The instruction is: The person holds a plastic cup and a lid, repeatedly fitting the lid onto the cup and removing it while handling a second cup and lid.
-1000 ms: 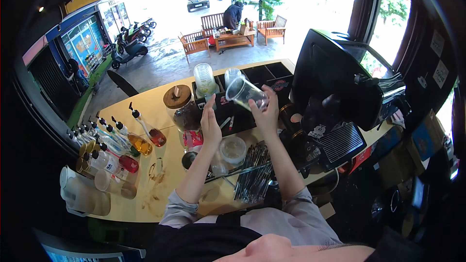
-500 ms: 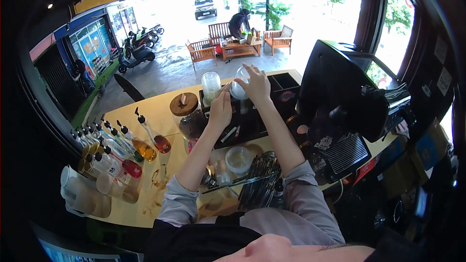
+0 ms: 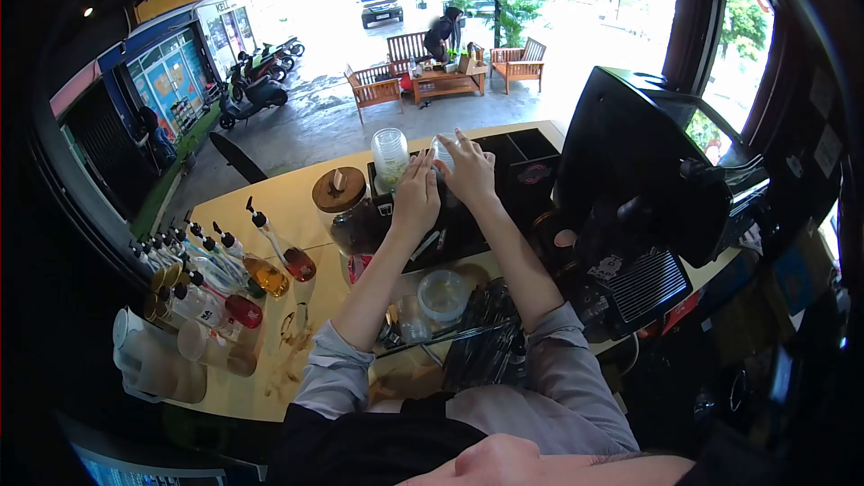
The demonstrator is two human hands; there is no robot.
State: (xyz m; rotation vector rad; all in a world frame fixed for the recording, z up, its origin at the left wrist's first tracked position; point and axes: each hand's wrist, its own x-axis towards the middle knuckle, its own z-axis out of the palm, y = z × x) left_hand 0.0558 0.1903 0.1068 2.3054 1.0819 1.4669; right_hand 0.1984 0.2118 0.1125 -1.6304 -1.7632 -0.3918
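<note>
Two stacks of clear plastic cups stand at the far side of the counter in a black holder (image 3: 517, 148). My right hand (image 3: 470, 171) is curled round the right-hand cups (image 3: 442, 150), its thumb towards me and its fingers over their far side. My left hand (image 3: 418, 193) presses against the near left side of the same cups, fingers close together, fingertips partly hidden. The lower part of these cups is behind my hands. Just left of my left hand is the other cup stack (image 3: 390, 157), untouched.
A jar with a wooden lid (image 3: 339, 189) stands left of the holder. Several pump bottles (image 3: 292, 256) and a pitcher (image 3: 148, 351) line the left. Near me are a round tub (image 3: 442, 295) and wrapped straws (image 3: 486, 333). A large black machine (image 3: 621, 171) stands right.
My right hand has come down and slightly left round the cups. My left hand has shifted right and turned, closing in against them. The hands are now nearer each other.
</note>
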